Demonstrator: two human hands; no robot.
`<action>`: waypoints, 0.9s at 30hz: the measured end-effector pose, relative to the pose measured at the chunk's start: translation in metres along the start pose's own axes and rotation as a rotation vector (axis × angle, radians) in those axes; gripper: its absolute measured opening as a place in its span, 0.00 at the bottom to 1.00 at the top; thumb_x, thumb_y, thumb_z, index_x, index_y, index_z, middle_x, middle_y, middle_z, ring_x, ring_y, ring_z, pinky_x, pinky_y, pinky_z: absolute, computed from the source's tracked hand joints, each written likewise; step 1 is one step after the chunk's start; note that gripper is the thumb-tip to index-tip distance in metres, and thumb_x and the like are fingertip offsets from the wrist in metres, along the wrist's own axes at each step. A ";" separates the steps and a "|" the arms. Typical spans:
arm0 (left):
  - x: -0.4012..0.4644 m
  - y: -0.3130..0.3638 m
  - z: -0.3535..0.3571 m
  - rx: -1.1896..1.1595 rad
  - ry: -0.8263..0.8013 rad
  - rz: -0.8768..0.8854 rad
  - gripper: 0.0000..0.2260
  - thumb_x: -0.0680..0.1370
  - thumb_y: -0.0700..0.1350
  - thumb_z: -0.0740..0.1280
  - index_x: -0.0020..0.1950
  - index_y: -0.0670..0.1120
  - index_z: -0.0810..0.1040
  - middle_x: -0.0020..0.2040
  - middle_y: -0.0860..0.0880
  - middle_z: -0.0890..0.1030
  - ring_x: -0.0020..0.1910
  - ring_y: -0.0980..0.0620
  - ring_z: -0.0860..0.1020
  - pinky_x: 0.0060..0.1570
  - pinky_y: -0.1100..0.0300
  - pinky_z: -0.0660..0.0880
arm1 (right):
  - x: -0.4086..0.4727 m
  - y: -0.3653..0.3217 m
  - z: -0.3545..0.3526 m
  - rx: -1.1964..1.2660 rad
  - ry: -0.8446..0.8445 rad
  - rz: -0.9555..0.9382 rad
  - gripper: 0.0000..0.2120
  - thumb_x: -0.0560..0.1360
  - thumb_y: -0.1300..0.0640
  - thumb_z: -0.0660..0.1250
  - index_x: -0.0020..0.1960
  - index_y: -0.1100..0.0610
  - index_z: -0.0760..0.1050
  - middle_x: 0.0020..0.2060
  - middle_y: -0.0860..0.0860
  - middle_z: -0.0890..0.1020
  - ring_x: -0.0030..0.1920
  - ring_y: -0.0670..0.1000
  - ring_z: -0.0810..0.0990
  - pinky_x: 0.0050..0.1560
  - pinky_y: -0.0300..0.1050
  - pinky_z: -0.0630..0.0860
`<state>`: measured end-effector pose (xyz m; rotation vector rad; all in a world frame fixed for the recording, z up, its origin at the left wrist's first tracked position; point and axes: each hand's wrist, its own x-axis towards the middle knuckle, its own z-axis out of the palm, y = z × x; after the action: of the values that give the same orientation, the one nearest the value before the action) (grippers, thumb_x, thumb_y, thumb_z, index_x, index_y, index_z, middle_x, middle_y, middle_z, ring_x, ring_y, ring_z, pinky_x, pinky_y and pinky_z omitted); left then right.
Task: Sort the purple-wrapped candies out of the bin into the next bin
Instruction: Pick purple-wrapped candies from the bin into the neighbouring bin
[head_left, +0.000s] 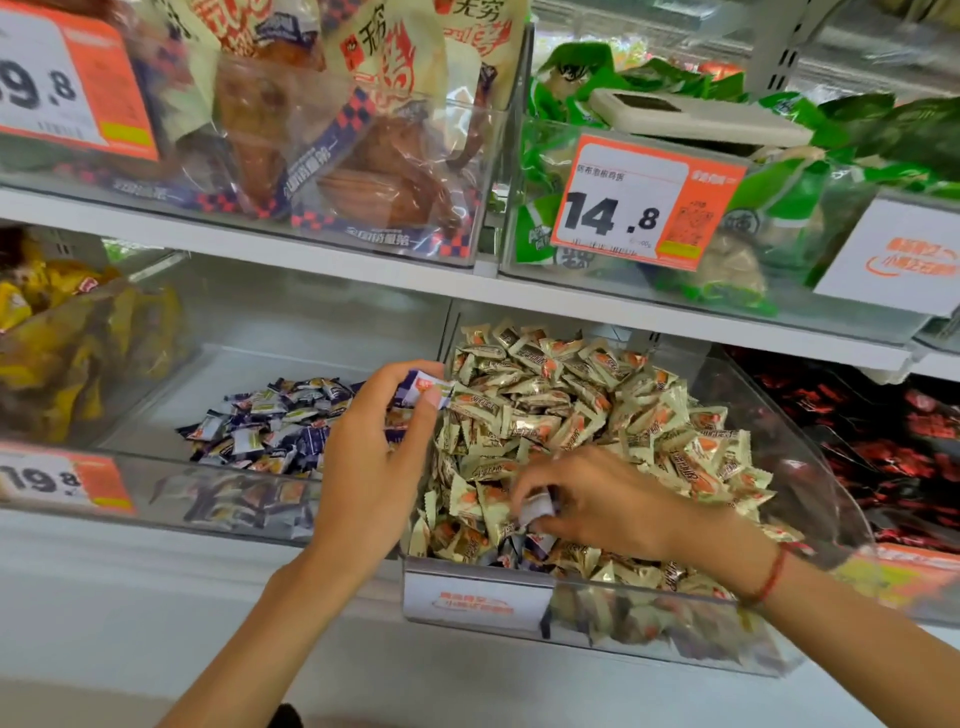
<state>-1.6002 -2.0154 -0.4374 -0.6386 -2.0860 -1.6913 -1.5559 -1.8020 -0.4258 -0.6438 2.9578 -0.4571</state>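
A clear bin (478, 597) in the middle holds a heap of cream-wrapped candies (582, 415), with a few purple wrappers (537, 545) showing near its front. To its left, a second clear bin (156, 488) holds a pile of purple-wrapped candies (270, 421). My left hand (374, 457) hovers at the divide between the two bins, pinching a purple-wrapped candy (428, 387) at its fingertips. My right hand (597, 501) is down in the cream heap near the front, fingers closed on another purple-wrapped candy (535, 506).
A shelf edge (363, 275) runs above the bins, carrying bins of packaged snacks and a 14.8 price tag (644, 202). Yellow packets (62, 343) fill the bin at far left. Red-and-black packets (893, 441) fill the bin at right.
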 end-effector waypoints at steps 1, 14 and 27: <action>0.000 0.000 0.000 0.003 0.002 -0.001 0.09 0.80 0.47 0.61 0.59 0.53 0.76 0.46 0.57 0.80 0.29 0.65 0.72 0.27 0.74 0.65 | 0.006 0.003 0.002 -0.093 0.002 -0.029 0.10 0.74 0.61 0.71 0.52 0.48 0.79 0.56 0.39 0.80 0.54 0.37 0.78 0.55 0.31 0.73; 0.017 -0.028 -0.038 0.320 0.009 -0.052 0.09 0.81 0.46 0.59 0.59 0.51 0.75 0.45 0.52 0.78 0.33 0.60 0.74 0.31 0.69 0.65 | 0.033 -0.006 -0.015 0.256 0.589 0.174 0.08 0.75 0.55 0.70 0.54 0.49 0.82 0.38 0.40 0.82 0.30 0.37 0.76 0.31 0.29 0.69; 0.019 -0.054 -0.055 0.599 -0.153 -0.224 0.24 0.79 0.32 0.57 0.73 0.47 0.68 0.73 0.48 0.68 0.70 0.46 0.68 0.64 0.51 0.69 | 0.091 -0.059 -0.005 0.056 0.389 -0.158 0.12 0.80 0.53 0.64 0.61 0.50 0.79 0.56 0.47 0.82 0.59 0.46 0.75 0.64 0.45 0.68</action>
<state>-1.6466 -2.0760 -0.4594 -0.3582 -2.6772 -1.0350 -1.6157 -1.8898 -0.4043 -0.8760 3.2494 -0.7548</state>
